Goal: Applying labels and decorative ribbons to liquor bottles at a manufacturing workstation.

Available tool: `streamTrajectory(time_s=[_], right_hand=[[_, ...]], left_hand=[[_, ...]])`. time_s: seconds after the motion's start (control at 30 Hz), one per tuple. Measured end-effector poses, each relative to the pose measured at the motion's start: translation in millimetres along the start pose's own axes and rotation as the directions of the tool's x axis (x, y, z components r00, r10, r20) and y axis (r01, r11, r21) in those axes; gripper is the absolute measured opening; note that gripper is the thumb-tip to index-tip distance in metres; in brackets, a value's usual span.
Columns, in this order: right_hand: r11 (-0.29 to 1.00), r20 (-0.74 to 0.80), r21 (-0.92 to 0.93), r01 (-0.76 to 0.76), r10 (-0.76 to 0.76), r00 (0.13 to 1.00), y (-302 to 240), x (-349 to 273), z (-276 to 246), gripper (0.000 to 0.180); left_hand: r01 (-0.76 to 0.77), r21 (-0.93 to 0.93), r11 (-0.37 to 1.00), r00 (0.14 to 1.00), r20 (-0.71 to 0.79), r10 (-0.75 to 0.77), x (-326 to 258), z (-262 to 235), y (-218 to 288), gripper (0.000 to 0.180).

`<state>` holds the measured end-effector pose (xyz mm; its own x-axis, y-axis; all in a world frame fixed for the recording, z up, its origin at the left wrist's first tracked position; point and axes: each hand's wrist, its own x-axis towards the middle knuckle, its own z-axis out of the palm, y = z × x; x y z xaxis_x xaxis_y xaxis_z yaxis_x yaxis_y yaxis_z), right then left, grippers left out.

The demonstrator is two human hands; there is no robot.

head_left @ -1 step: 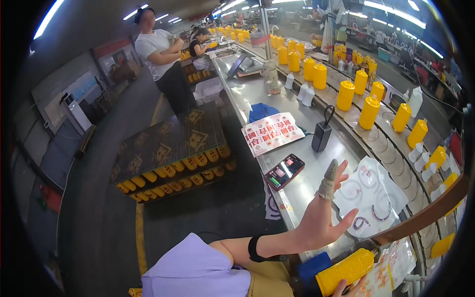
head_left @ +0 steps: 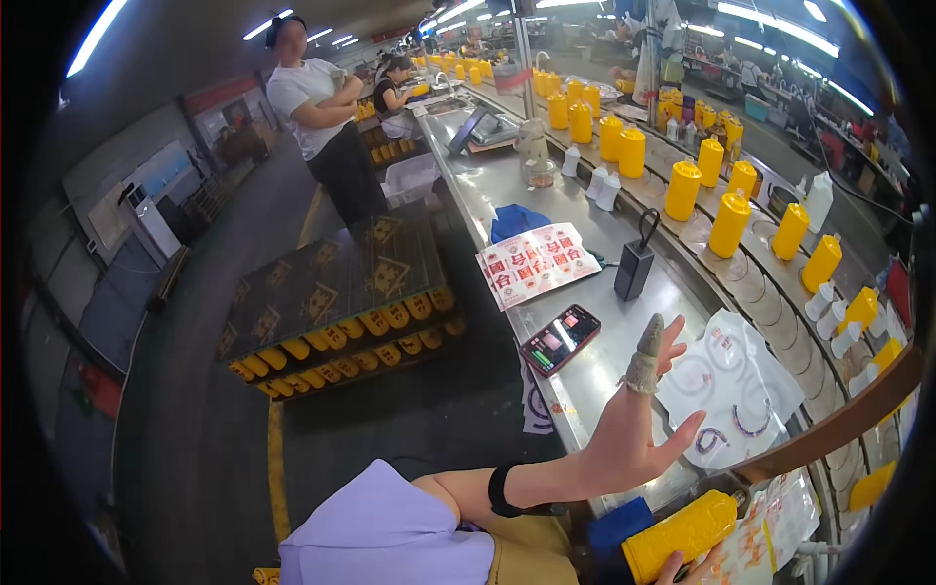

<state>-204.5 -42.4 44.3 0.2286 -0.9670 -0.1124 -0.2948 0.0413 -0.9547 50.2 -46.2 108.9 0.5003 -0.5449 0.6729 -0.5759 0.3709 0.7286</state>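
Note:
My left hand point(head_left: 624, 439) is raised over the metal bench, its fingers spread and nothing in them. One finger wears a grey-beige wrap, and a black band circles the wrist. Close below it, at the lower edge, a yellow bottle point(head_left: 682, 534) lies tilted on its side with decal sheets point(head_left: 780, 517) beside it. My right hand point(head_left: 682, 568) shows only in part, its fingers closed around the lower side of the bottle; the rest is cut off by the frame. A clear plastic sheet with curled decal strips point(head_left: 721, 380) lies right of my left hand.
A phone point(head_left: 561, 339), a black box with a loop point(head_left: 635, 265) and a red-printed sheet point(head_left: 538, 261) lie on the bench point(head_left: 585, 409). Yellow bottles point(head_left: 729, 224) line the conveyor point(head_left: 780, 322) at right. Covered racks of bottles point(head_left: 336, 283) and a standing person point(head_left: 317, 117) are at left.

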Motion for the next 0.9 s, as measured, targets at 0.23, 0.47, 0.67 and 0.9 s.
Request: streamTrajectory(time_s=[0.23,0.47,0.67,0.9], right_hand=[[0.998,0.005,0.058,-0.021,0.021,1.000,-0.2,1.0,0.6,0.079],[1.000,-0.007,-0.007,0.002,-0.002,1.000,4.6,1.4,-3.4,0.078],[0.999,-0.029,0.047,-0.024,0.025,0.999,11.1,2.1,-4.9,0.079],[0.996,-0.004,0.084,-0.010,0.010,1.000,8.9,0.7,-4.7,0.081]], left_hand=[[-0.132,-0.028,0.991,0.989,-0.077,0.129,17.4,-19.2,24.6,0.111],[-0.512,0.117,0.851,0.825,-0.208,0.526,34.4,-54.4,50.5,0.105],[-0.351,-0.265,0.898,0.930,0.014,0.367,-9.7,-2.1,29.8,0.085],[0.058,-0.325,0.944,0.965,0.262,0.031,-63.6,16.8,1.5,0.081]])
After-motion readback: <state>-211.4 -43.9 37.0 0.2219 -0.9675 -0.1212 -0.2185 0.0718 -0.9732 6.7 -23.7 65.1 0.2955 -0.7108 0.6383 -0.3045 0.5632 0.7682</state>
